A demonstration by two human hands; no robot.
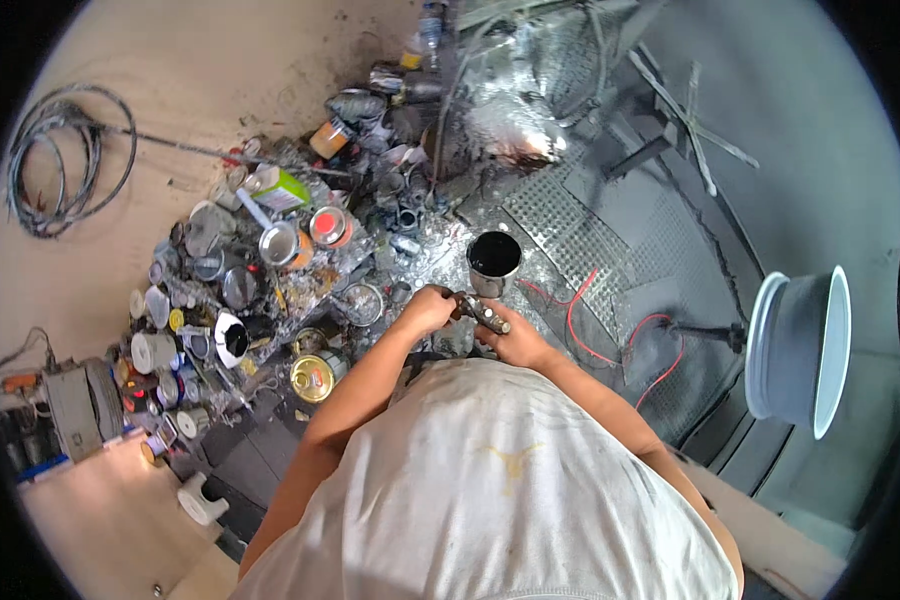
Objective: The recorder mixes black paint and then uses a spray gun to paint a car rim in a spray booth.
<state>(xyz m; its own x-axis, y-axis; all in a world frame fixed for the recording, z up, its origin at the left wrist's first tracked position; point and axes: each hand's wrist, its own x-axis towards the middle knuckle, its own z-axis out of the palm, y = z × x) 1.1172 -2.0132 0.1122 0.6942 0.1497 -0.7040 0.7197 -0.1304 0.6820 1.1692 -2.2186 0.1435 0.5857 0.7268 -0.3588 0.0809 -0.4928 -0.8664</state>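
Observation:
Close in front of my body, both hands are on a dark metal spray gun [482,313]. My left hand [430,309] closes around its left end, next to a dark fitting. My right hand [517,338] wraps the other end, its fingers partly hidden behind the gun. Just beyond the hands stands an upright metal cup [495,282], its mouth facing up and its inside black. It meets the gun, but whether it is fastened there I cannot tell. A thin red hose [577,330] runs over the floor to the right of the hands.
To the left spreads a heap of paint-stained cans, among them a gold-lidded can [314,378] and a red-capped tin [330,227]. On the right, a grey wheel rim [798,350] is mounted on a stand. A coiled hose [70,160] hangs at the left wall.

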